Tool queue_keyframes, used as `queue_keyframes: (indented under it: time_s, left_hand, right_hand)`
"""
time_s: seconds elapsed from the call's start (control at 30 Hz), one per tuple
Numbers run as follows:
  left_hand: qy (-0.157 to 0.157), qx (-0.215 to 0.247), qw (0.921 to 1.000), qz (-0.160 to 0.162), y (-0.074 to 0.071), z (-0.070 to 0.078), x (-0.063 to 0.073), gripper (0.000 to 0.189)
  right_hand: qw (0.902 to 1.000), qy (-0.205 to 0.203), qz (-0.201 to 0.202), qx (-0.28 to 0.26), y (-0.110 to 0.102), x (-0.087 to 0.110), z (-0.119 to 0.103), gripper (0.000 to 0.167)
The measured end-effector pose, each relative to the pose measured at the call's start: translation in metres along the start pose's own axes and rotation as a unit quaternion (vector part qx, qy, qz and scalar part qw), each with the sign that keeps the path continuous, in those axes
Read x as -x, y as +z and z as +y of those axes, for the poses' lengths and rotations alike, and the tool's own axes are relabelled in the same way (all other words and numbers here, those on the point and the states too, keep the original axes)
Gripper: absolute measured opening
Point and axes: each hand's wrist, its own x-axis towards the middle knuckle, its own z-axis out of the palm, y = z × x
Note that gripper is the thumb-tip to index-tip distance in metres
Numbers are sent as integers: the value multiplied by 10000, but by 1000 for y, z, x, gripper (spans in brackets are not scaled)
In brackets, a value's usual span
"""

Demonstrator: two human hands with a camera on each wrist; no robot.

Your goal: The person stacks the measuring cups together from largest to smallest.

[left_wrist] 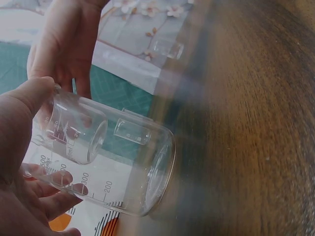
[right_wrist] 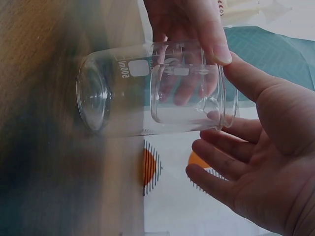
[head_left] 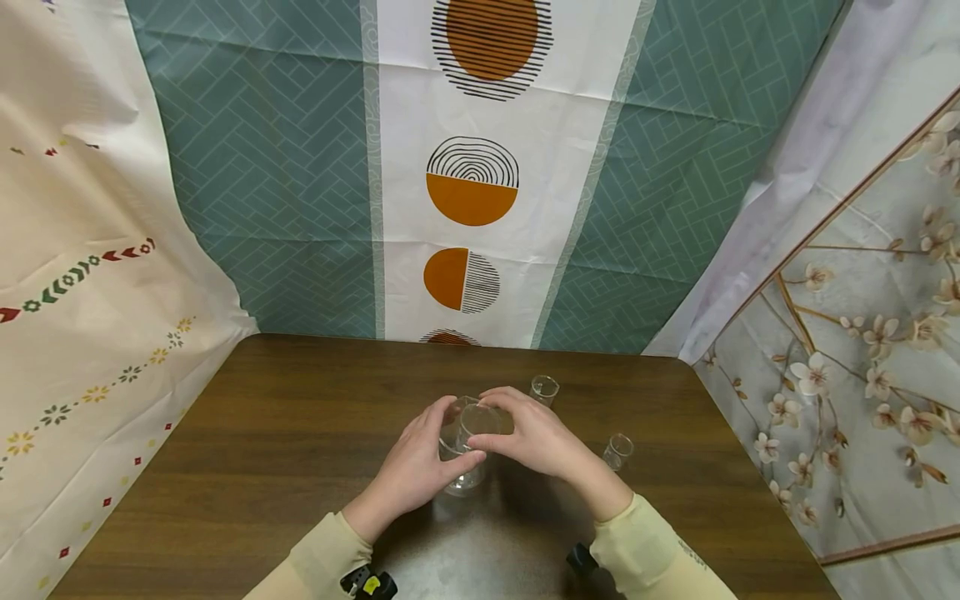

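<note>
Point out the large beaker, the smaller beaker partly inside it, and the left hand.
Large beaker [left_wrist: 122, 164]: left wrist view, clear side wall.
Smaller beaker [right_wrist: 178, 108]: right wrist view, side wall.
Left hand [head_left: 412, 467]: head view, back of hand.

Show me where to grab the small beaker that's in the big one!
Probably best: take the small beaker by its rim, from straight above, pinching opposite sides. The big beaker surrounds its lower part, but that round rim pokes out on top.
</note>
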Motion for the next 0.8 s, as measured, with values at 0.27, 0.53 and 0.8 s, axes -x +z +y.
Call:
queue_keyframes:
  time_s: [0.27, 0.53, 0.8]
  left_hand:
    - [-48, 5, 10000, -30, -1, 1, 0, 92]
    - [-119, 75, 9998, -118, -2, 3, 1, 93]
    - [-168, 145, 9996, -174, -2, 3, 1, 94]
  right_hand:
    - [9998, 46, -173, -100, -2, -2, 3, 64]
    - [9994, -38, -306, -180, -4, -2, 4, 63]
    - [9988, -123, -470, -33, -7, -6, 4, 64]
